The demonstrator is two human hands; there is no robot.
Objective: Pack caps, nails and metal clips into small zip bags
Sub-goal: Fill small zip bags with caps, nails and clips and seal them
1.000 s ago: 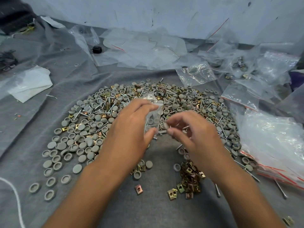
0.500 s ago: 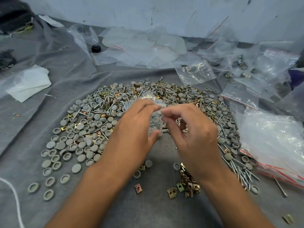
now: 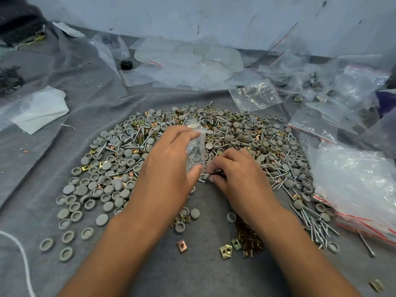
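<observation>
A wide heap of grey caps point(image 3: 111, 181), silver nails point(image 3: 312, 224) and brass metal clips point(image 3: 246, 241) lies on the grey cloth point(image 3: 192, 271). My left hand point(image 3: 169, 168) holds a small clear zip bag point(image 3: 196, 151) upright between thumb and fingers; nails show inside it. Just right of the bag's lower end, my right hand point(image 3: 237, 176) is down on the heap, its fingertips pinching a grey cap together with small nails.
Empty clear zip bags point(image 3: 255, 96) lie at the back and right. A large bag with a red zip strip point(image 3: 360, 189) sits at the right edge. Folded white plastic point(image 3: 38, 110) lies left, a white cord point(image 3: 19, 254) at the lower left.
My right hand has dropped from the bag's mouth down to the heap beside the bag's lower end and taken hold of small parts. The left hand still holds the bag.
</observation>
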